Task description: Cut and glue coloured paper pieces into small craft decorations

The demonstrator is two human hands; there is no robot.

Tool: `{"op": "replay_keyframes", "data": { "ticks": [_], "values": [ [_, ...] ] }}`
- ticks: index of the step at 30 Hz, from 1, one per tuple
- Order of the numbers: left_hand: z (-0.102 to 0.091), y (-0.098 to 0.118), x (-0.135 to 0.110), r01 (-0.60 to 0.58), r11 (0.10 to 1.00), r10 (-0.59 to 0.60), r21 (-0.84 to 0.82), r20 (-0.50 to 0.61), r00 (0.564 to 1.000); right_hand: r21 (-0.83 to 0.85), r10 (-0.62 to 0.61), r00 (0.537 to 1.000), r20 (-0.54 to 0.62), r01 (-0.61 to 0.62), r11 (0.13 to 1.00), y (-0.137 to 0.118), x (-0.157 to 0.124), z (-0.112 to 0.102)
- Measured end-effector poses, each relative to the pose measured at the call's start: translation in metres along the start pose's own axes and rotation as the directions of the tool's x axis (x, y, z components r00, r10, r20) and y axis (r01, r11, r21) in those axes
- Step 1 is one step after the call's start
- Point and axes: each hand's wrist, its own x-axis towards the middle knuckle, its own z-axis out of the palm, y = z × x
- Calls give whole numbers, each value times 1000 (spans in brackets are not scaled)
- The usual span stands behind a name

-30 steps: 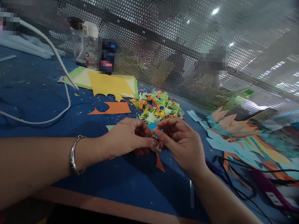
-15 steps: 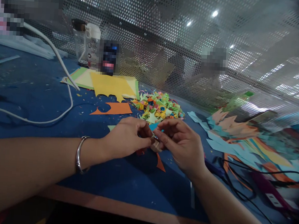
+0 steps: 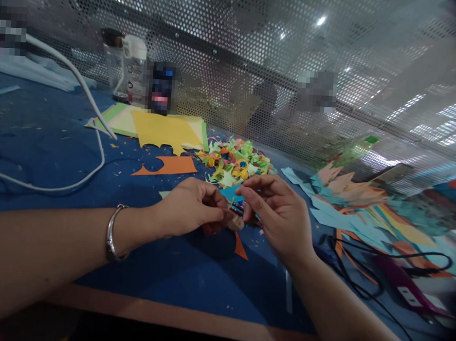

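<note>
Between my two hands, over the bench (image 3: 189, 291), I have a small piece (image 3: 238, 208) which looks dark and a little shiny, but it is half hidden, so I cannot tell exactly what it is. My left hand (image 3: 190, 207) comes to it from nine o'clock; its thumb and first fingers are closed together in a pinch and seem to have hold of the near end. My right hand (image 3: 281, 210) is at three o'clock, with the thumb and first finger a little apart, and I see nothing gripped by them. Just beyond the piece, at twelve o'clock, lies blue paper (image 3: 230, 193), and farther in the same direction is the heap of small paper pieces (image 3: 238, 163). An orange sliver (image 3: 241, 247) rests at six o'clock, and an orange offcut (image 3: 178, 166) at ten. I judge that the piece is very light, so a soft pinch with the tips should be sufficient. If it is paper, as the things around it suggest, it will be dry, not slippery, but easy to crease or tear. I think the best hold is by its edge, with the right fingers taking the free end at one o'clock, without squeezing the middle.
</note>
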Motion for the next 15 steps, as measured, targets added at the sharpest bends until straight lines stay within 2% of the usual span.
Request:
{"op": "replay_keyframes", "data": {
  "ticks": [3,8,15],
  "values": [
    [-1,1,0,14,999,-14,-35,7,1000,-21,17,999,45,-16,1000,1,0,-1],
    [1,6,-1,61,996,-64,-64,-34,997,-54,54,978,200,-44,998,3,1,-1],
    [2,5,-2,45,999,-46,-29,-16,999,-30,63,971,230,-58,998,1,2,1]
  ]
}}
